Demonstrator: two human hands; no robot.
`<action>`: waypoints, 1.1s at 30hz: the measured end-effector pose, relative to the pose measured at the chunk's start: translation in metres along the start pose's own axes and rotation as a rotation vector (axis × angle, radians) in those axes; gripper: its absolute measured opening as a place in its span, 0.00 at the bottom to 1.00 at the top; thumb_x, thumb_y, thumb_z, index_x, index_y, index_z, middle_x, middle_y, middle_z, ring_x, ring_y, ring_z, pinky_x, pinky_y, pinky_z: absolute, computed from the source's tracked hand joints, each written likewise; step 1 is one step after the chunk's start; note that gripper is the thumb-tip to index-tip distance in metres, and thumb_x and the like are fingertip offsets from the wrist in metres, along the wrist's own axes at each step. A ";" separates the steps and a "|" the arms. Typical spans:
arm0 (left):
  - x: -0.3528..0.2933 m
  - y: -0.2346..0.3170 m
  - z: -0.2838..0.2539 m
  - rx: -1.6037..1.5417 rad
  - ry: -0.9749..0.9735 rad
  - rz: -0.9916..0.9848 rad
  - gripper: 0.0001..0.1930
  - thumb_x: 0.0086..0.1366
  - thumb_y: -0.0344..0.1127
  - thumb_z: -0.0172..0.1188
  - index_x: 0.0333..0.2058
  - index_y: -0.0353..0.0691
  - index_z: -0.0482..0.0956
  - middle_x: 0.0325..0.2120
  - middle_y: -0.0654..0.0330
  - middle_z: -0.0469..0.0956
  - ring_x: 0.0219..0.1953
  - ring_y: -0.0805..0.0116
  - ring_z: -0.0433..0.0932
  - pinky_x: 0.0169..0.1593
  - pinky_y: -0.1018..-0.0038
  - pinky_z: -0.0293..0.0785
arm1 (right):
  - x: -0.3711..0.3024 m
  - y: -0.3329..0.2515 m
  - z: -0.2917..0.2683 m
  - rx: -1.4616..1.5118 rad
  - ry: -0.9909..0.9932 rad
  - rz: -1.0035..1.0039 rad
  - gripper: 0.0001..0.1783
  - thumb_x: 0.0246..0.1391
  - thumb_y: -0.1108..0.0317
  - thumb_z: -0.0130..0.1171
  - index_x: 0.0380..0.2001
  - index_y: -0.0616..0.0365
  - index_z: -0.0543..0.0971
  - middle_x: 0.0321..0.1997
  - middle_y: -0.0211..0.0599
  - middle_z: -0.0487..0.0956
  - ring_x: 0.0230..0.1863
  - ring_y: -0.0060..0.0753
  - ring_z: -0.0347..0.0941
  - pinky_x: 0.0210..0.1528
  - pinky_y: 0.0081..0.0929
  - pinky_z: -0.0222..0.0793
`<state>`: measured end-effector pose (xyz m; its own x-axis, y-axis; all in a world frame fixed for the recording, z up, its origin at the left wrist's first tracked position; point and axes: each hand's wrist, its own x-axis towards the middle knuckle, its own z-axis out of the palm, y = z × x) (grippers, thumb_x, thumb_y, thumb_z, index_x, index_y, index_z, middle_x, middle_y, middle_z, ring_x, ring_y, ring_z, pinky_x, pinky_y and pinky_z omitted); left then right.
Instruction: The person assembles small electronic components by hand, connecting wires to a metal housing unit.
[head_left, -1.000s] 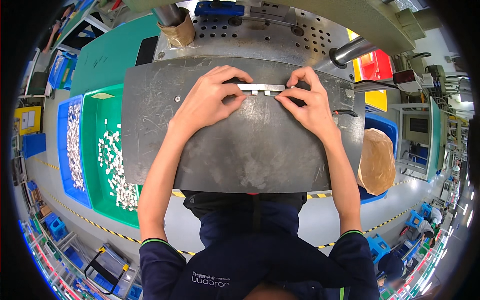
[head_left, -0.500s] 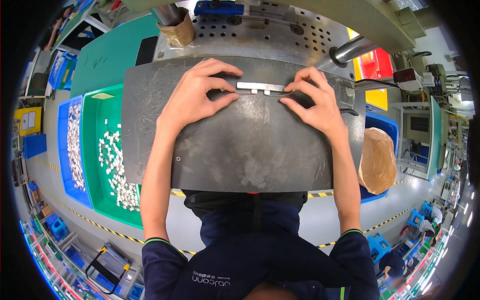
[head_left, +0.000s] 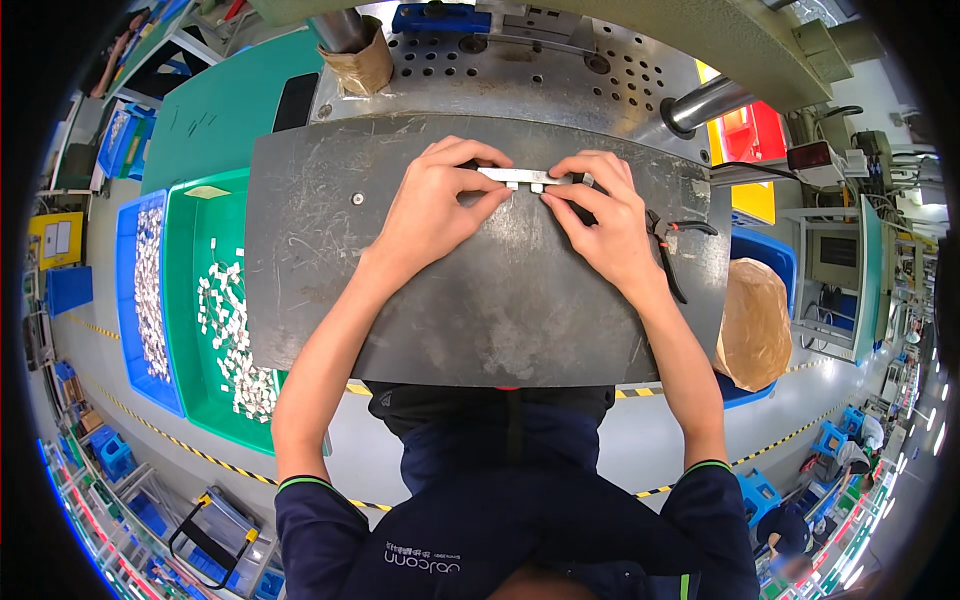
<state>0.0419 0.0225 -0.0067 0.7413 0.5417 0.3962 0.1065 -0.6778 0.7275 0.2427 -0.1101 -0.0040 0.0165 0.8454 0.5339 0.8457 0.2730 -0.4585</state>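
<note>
A slim silvery metal bar [head_left: 522,175] lies crosswise on the dark metal plate [head_left: 480,300]. Two small white connectors [head_left: 537,188] stand out from its near edge, a short gap between them. With thumb and index finger pinched together, my left hand [head_left: 435,200] grips the left connector and its wire at the bar's left end. My right hand [head_left: 608,210] pinches likewise at the right connector, fingers over the bar's right end. The fingertips cover most of the wires. Beside my right wrist lie pliers [head_left: 667,255] with dark and red parts.
Left of the plate stand a green bin [head_left: 205,400] and a blue bin [head_left: 128,290], both with many white wired connectors. Beyond the plate is a perforated metal machine bed [head_left: 520,90] with a steel post [head_left: 705,105]. Brown paper [head_left: 752,320] fills a blue bin at right.
Both hands have moved inward, closing from spread fingers to pinches at the connectors. My forearms have shifted, uncovering the pliers at right and a screw at left on the plate.
</note>
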 end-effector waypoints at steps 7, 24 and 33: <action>-0.002 0.002 0.004 -0.086 0.012 -0.112 0.04 0.57 0.27 0.74 0.33 0.39 0.92 0.40 0.65 0.87 0.39 0.63 0.81 0.52 0.66 0.74 | -0.001 -0.003 0.006 0.035 0.036 0.052 0.08 0.50 0.75 0.74 0.34 0.59 0.86 0.45 0.29 0.82 0.51 0.38 0.76 0.53 0.37 0.68; -0.002 0.003 0.003 -0.017 -0.010 -0.078 0.02 0.60 0.28 0.72 0.31 0.37 0.90 0.41 0.64 0.87 0.44 0.61 0.81 0.54 0.65 0.74 | -0.003 -0.002 0.006 0.043 0.006 0.071 0.07 0.52 0.75 0.74 0.35 0.59 0.86 0.46 0.29 0.81 0.52 0.37 0.76 0.54 0.36 0.67; -0.001 0.001 0.001 0.149 -0.005 0.169 0.06 0.58 0.28 0.73 0.36 0.36 0.88 0.40 0.62 0.85 0.45 0.59 0.83 0.50 0.62 0.80 | -0.001 -0.002 0.006 0.041 0.022 0.069 0.07 0.53 0.74 0.73 0.35 0.59 0.85 0.45 0.30 0.82 0.50 0.37 0.77 0.54 0.36 0.68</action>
<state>0.0419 0.0209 -0.0071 0.7605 0.4119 0.5020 0.0771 -0.8249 0.5600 0.2382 -0.1083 -0.0077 0.0860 0.8526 0.5154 0.8197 0.2335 -0.5230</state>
